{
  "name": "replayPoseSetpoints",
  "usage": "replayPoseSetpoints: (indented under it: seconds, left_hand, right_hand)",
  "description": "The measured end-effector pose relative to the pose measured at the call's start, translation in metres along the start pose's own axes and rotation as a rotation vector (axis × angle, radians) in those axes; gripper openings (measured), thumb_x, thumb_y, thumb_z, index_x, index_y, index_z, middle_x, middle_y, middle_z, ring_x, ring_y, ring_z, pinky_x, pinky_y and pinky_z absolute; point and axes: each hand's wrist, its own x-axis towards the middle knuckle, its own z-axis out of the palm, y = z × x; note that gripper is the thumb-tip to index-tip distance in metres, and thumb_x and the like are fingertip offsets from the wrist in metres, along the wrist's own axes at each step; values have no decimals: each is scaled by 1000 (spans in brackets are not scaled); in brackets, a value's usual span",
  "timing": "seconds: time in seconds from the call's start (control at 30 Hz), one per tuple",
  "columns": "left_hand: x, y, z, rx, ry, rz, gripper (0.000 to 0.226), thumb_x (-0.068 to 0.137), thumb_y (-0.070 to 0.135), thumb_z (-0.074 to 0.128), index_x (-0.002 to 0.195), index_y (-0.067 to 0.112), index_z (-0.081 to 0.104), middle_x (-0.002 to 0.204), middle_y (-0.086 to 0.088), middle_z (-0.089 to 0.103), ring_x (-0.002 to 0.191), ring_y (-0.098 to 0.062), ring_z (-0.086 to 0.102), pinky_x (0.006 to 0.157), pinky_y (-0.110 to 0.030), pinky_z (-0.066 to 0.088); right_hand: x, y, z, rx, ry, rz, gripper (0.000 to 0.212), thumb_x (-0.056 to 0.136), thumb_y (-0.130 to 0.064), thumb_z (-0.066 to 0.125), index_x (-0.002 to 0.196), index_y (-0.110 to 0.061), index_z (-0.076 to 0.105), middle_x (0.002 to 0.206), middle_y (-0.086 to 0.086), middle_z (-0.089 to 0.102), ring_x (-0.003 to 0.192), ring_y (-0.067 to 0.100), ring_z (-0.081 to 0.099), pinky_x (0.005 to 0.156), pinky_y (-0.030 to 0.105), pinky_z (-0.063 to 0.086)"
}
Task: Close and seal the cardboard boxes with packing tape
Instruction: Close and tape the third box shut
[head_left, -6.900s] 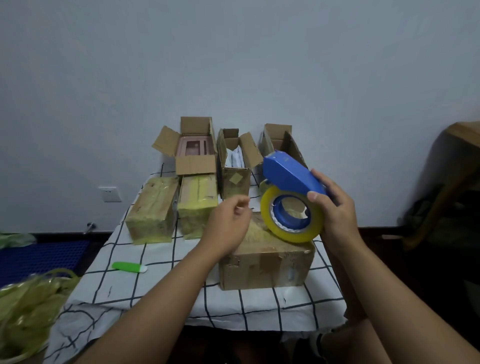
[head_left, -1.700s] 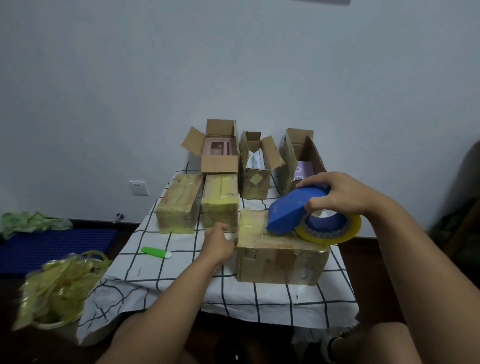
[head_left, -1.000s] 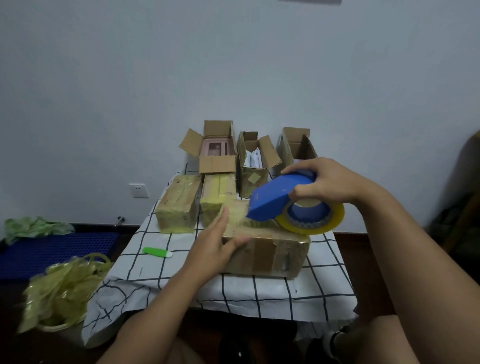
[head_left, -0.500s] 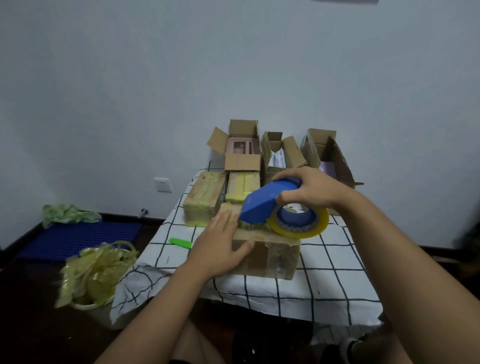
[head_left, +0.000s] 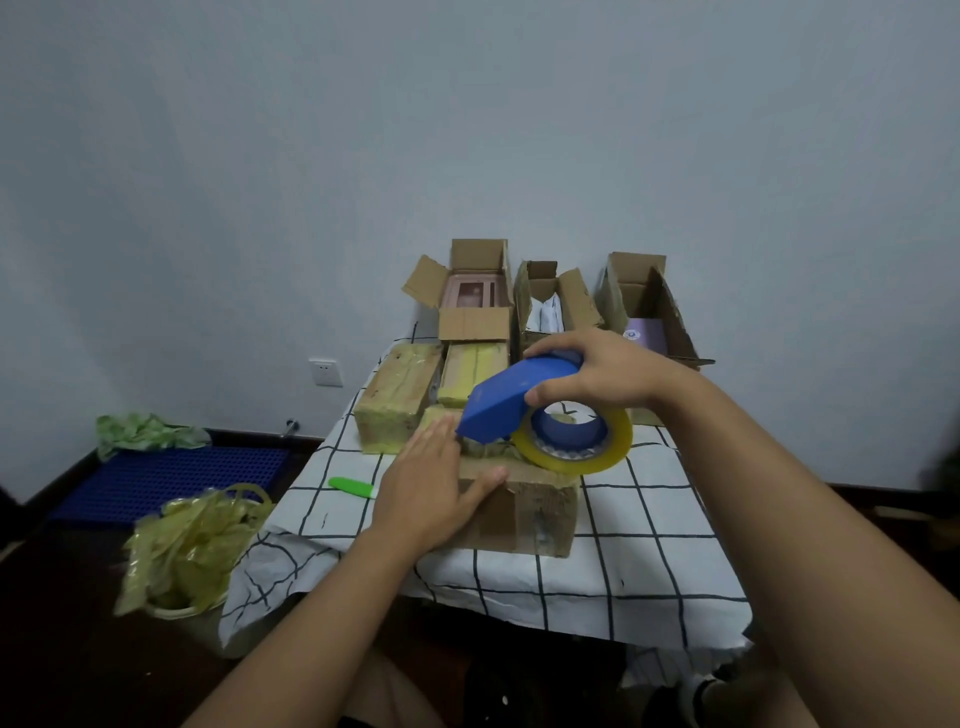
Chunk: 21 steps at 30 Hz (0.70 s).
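A closed cardboard box (head_left: 535, 512) lies near the front of the checked tablecloth. My left hand (head_left: 434, 488) presses flat on its near left corner, fingers straight. My right hand (head_left: 597, 376) grips a blue tape dispenser (head_left: 511, 400) with a yellowish tape roll (head_left: 576, 441), held over the box's top with its nose pointing left, close to my left fingertips. Two boxes wrapped in yellowish tape (head_left: 397, 397) (head_left: 470, 371) sit behind. Three open boxes (head_left: 470, 299) (head_left: 550, 306) (head_left: 647, 312) stand at the back by the wall.
A green knife-like tool (head_left: 350, 487) lies on the tablecloth (head_left: 649, 525) left of the box. A bin with crumpled yellow tape (head_left: 189, 545) stands on the floor at the left, before a blue mat (head_left: 166, 480). The wall is close behind the table.
My left hand moved from the box's left side onto its near corner and now presses flat. The dispenser came leftward and lower over the box top. The camera view shifted left.
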Motion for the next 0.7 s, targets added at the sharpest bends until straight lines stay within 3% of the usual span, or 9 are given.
replayPoseSetpoints:
  seconds: [0.13, 0.3, 0.47, 0.7]
  left_hand:
    - [0, 1, 0, 21, -10, 1, 89, 85, 83, 24, 154, 27, 19, 161, 3, 24, 148, -14, 20, 119, -34, 18]
    - [0, 3, -3, 103, -102, 6, 96, 84, 83, 9, 157, 22, 11, 164, 0, 5, 150, -14, 8, 119, -31, 5]
    - [0, 2, -2, 148, -122, 25, 96, 83, 80, -1, 157, 21, 11, 164, 1, 7, 150, -14, 7, 121, -34, 6]
    - [1, 1, 2, 144, -120, 28, 87, 81, 79, -7, 155, 37, 13, 163, 5, 8, 151, -14, 5, 122, -36, 8]
  right_hand:
    - [-10, 8, -10, 34, -19, -38, 52, 83, -47, 75, 130, -29, 61, 112, -12, 59, 97, 8, 60, 87, 27, 43]
    - [-27, 22, -32, -50, -36, -5, 53, 76, -55, 76, 124, -35, 64, 112, -11, 62, 98, 11, 62, 94, 35, 50]
    - [-37, 25, -17, -20, -51, 14, 47, 85, -40, 74, 128, -30, 61, 111, -9, 60, 96, 9, 59, 87, 27, 46]
    - [-38, 34, -12, 51, 9, 38, 48, 82, -39, 77, 127, -30, 63, 107, -15, 60, 94, 9, 61, 90, 30, 49]
